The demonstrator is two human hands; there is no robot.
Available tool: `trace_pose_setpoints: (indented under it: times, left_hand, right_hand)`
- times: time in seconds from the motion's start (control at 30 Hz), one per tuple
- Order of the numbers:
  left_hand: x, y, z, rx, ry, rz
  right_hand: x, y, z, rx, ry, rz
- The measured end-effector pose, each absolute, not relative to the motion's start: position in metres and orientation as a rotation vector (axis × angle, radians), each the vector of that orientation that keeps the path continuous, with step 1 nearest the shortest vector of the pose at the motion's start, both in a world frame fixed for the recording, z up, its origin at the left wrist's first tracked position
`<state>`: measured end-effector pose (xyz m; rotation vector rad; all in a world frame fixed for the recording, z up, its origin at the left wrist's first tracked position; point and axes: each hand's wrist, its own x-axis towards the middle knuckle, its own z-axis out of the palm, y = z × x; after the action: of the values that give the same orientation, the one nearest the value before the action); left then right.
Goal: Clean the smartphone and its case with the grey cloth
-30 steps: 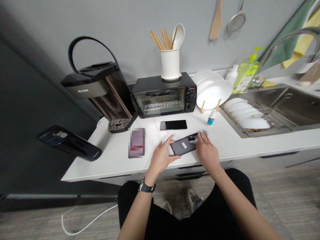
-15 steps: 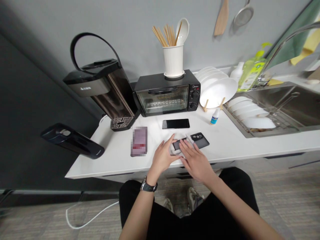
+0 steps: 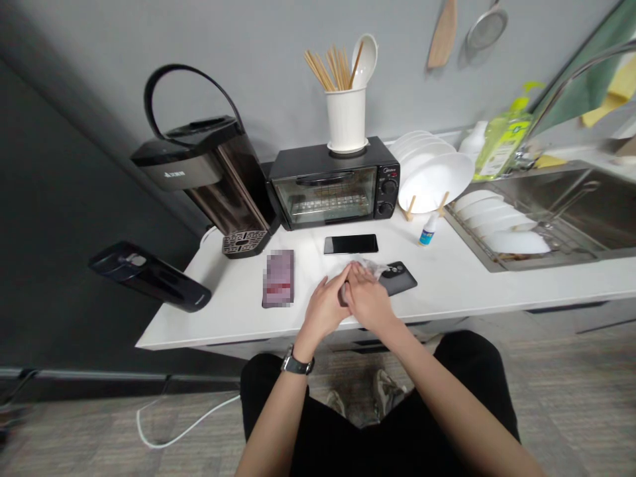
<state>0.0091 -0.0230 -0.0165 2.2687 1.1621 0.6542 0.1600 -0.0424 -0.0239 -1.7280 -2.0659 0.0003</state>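
Note:
A dark grey phone (image 3: 399,281) or phone case with camera rings lies back side up near the counter's front edge. My left hand (image 3: 325,306), a watch on its wrist, is at its left end, thumb and fingers curved around the edge. My right hand (image 3: 368,299) lies over the left part of it, fingers together and touching the left fingertips. A crumpled white tissue (image 3: 368,263) shows beyond the right fingers; the rest is hidden under the hand. Just behind lies a black phone (image 3: 350,244), screen up.
A blurred purple packet (image 3: 279,278) lies left of my hands. A dark flask (image 3: 152,277) and a water dispenser (image 3: 209,179) stand further left. Behind are a toaster oven (image 3: 332,189), plates (image 3: 437,184) in a rack and a small bottle (image 3: 428,230). The sink (image 3: 596,218) is right.
My right hand has slid left along the dark grey phone, its fingers now meeting the left hand. The tissue shows further back, beyond the fingers. My left hand stays at the phone's end.

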Motion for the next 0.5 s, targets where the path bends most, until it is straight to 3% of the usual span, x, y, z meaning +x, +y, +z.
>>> trace_pose_setpoints:
  times: [0.5]
  left_hand:
    - [0.008,-0.025,-0.017,2.238,1.230,0.648]
  right_hand:
    - [0.219,-0.104,-0.035,-1.401,-2.273,-0.044]
